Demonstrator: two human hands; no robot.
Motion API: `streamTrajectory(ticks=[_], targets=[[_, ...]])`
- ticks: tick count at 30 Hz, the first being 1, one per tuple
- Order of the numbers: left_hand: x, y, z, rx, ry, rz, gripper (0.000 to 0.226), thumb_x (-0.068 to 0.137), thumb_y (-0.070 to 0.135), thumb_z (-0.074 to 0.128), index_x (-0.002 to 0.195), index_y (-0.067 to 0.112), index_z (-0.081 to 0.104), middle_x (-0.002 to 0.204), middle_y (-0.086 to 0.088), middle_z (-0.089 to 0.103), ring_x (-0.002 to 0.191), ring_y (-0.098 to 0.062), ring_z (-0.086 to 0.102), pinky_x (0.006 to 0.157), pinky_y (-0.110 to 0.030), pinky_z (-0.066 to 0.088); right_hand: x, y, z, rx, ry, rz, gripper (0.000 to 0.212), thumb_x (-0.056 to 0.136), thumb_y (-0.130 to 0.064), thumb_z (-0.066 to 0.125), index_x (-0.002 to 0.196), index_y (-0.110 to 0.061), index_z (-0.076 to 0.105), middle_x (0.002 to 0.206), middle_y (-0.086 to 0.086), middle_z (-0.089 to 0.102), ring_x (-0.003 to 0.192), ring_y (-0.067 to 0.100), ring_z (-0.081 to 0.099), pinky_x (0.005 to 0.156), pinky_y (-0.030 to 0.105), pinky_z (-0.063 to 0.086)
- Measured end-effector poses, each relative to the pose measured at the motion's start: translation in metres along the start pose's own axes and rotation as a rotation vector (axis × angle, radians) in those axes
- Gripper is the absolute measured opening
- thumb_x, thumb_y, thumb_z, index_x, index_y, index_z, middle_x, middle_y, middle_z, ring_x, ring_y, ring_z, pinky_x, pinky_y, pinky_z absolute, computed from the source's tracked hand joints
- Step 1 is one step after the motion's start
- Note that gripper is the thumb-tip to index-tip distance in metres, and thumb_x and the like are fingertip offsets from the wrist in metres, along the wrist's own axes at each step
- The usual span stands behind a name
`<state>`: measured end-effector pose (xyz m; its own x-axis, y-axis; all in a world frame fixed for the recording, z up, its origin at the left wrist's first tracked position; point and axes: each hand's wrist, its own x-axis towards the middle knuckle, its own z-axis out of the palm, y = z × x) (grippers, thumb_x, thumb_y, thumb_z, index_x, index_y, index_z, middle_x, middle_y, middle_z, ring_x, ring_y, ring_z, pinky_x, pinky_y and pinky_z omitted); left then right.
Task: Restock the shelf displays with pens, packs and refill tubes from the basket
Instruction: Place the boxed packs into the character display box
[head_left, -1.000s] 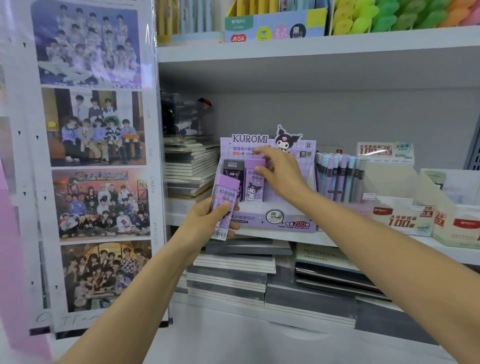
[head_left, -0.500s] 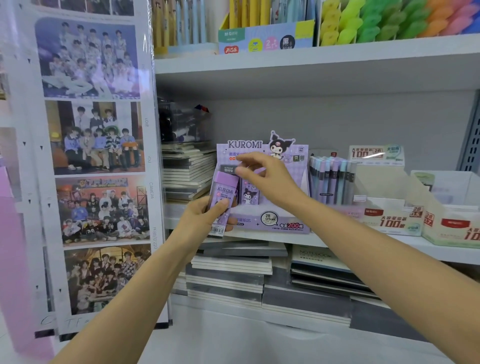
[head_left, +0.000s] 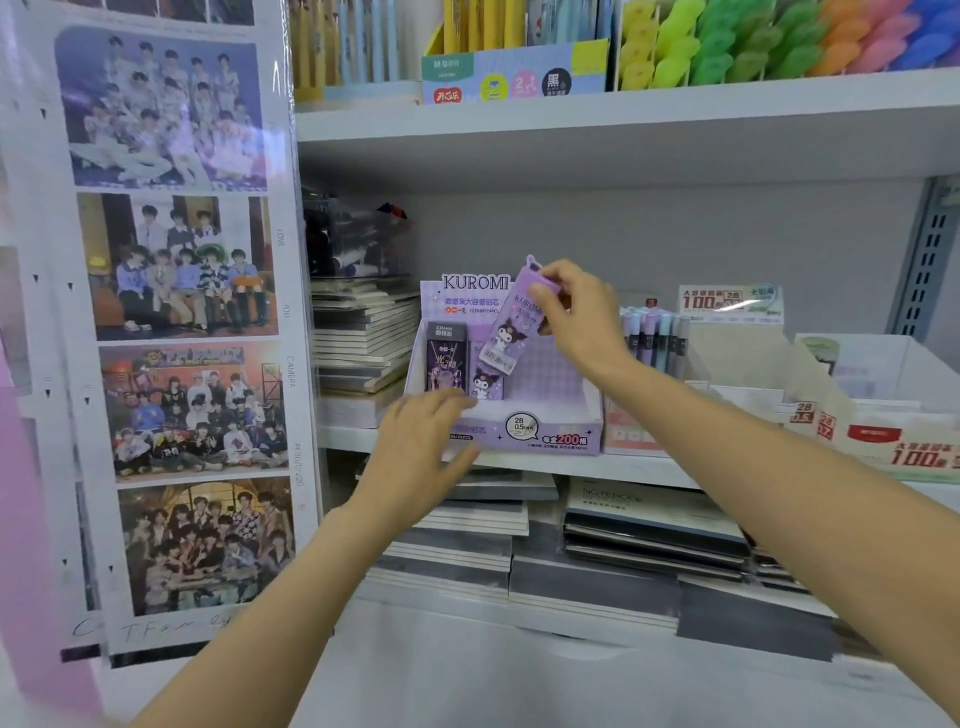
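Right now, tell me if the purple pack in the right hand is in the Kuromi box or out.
Out: the right hand pinches the purple pack tilted above the Kuromi box, not seated.

Both forearms show bare right to the frame edge. The left grip (head_left: 415, 457) and the right grip (head_left: 582, 322) are bare hands, the left one's fingers blurred.

Sheet of group photos (head_left: 171, 332) in clear sleeve, 9 o'clock, four prints stacked vertically. Notebook stacks (head_left: 597, 561) lying flat, 6 o'clock. A further notebook pile (head_left: 358, 348) at 10 o'clock, clear plastic box (head_left: 353, 239) on top. Slotted grey upright (head_left: 930, 260), 3 o'clock.
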<state>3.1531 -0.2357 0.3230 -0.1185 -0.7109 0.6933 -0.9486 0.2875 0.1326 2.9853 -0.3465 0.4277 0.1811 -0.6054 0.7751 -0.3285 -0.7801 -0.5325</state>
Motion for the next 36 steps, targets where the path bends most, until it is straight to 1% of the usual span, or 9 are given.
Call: streamTrajectory(ticks=[3, 13, 15, 17, 19, 24, 27, 30, 36], targets=[[-0.010, -0.004, 0.013, 0.163, -0.088, 0.048, 0.063, 0.092, 0.036, 0.059, 0.147, 0.020, 0.035, 0.144, 0.002, 0.042, 0.136, -0.018, 0.035, 0.120, -0.040, 0.010, -0.010, 0.006, 0.010, -0.084, -0.061, -0.056, 0.018, 0.097, -0.018, 0.055, 0.107, -0.006, 0.064, 0.091, 0.011, 0.068, 0.083, 0.028, 0.066, 0.075, 0.049, 0.056], [-0.009, -0.005, 0.024, 0.256, -0.049, 0.035, 0.067, 0.088, 0.039, 0.062, 0.146, 0.024, 0.033, 0.139, 0.005, 0.042, 0.132, -0.018, 0.034, 0.121, -0.040, 0.005, 0.006, 0.007, 0.019, -0.197, -0.340, -0.073, 0.020, 0.098, -0.017, 0.054, 0.110, -0.006, 0.065, 0.101, 0.012, 0.067, 0.095, 0.029, 0.063, 0.088, 0.048, 0.052], [-0.009, -0.004, 0.024, 0.273, -0.048, 0.035, 0.067, 0.087, 0.038, 0.062, 0.146, 0.025, 0.032, 0.139, 0.006, 0.041, 0.132, -0.017, 0.033, 0.121, -0.040, 0.005, 0.013, 0.005, 0.024, -0.232, -0.367, -0.068, 0.023, 0.098, -0.019, 0.054, 0.114, -0.006, 0.064, 0.103, 0.011, 0.067, 0.091, 0.025, 0.062, 0.085, 0.040, 0.052], [-0.009, -0.004, 0.025, 0.279, -0.042, 0.035, 0.068, 0.086, 0.035, 0.064, 0.145, 0.024, 0.033, 0.138, 0.006, 0.042, 0.131, -0.018, 0.034, 0.120, -0.040, 0.006, 0.012, 0.002, 0.033, -0.284, -0.327, -0.117, 0.023, 0.097, -0.020, 0.055, 0.114, -0.007, 0.064, 0.101, 0.009, 0.067, 0.084, 0.017, 0.056, 0.073, 0.023, 0.045], [-0.009, -0.003, 0.025, 0.277, -0.036, 0.033, 0.068, 0.084, 0.033, 0.066, 0.144, 0.024, 0.035, 0.137, 0.005, 0.044, 0.130, -0.019, 0.036, 0.120, -0.041, 0.007, 0.008, 0.003, 0.043, -0.310, -0.281, -0.165, 0.020, 0.096, -0.018, 0.057, 0.111, -0.008, 0.064, 0.098, 0.009, 0.067, 0.079, 0.015, 0.052, 0.066, 0.021, 0.036], [-0.008, -0.002, 0.024, 0.281, -0.038, 0.027, 0.067, 0.083, 0.031, 0.066, 0.143, 0.025, 0.036, 0.135, 0.006, 0.044, 0.128, -0.018, 0.037, 0.120, -0.041, 0.008, 0.010, 0.008, 0.043, -0.388, -0.322, -0.121, 0.033, 0.094, -0.019, 0.061, 0.125, -0.009, 0.063, 0.111, 0.010, 0.066, 0.095, 0.018, 0.058, 0.087, 0.029, 0.045], [-0.008, -0.001, 0.025, 0.274, -0.035, 0.018, 0.066, 0.083, 0.031, 0.066, 0.142, 0.024, 0.037, 0.134, 0.006, 0.044, 0.127, -0.019, 0.037, 0.120, -0.041, 0.008, -0.001, 0.012, 0.043, -0.428, -0.216, -0.208, 0.036, 0.093, -0.013, 0.061, 0.129, -0.014, 0.058, 0.110, 0.003, 0.056, 0.096, 0.016, 0.052, 0.087, 0.034, 0.046], [-0.008, -0.001, 0.026, 0.275, -0.032, 0.008, 0.066, 0.082, 0.031, 0.067, 0.141, 0.024, 0.038, 0.134, 0.005, 0.045, 0.127, -0.019, 0.037, 0.120, -0.042, 0.008, -0.012, 0.020, 0.045, -0.442, -0.172, -0.230, 0.035, 0.093, -0.013, 0.060, 0.128, -0.012, 0.057, 0.120, 0.003, 0.053, 0.111, 0.017, 0.049, 0.090, 0.032, 0.045], [-0.005, 0.003, 0.021, 0.278, -0.080, -0.011, 0.067, 0.085, 0.034, 0.064, 0.144, 0.025, 0.033, 0.137, 0.006, 0.042, 0.132, -0.017, 0.033, 0.121, -0.039, 0.005, -0.012, 0.016, 0.036, -0.513, -0.378, -0.179, 0.054, 0.096, -0.017, 0.056, 0.146, -0.014, 0.036, 0.145, 0.003, 0.043, 0.135, 0.019, 0.036, 0.111, 0.036, 0.033]])
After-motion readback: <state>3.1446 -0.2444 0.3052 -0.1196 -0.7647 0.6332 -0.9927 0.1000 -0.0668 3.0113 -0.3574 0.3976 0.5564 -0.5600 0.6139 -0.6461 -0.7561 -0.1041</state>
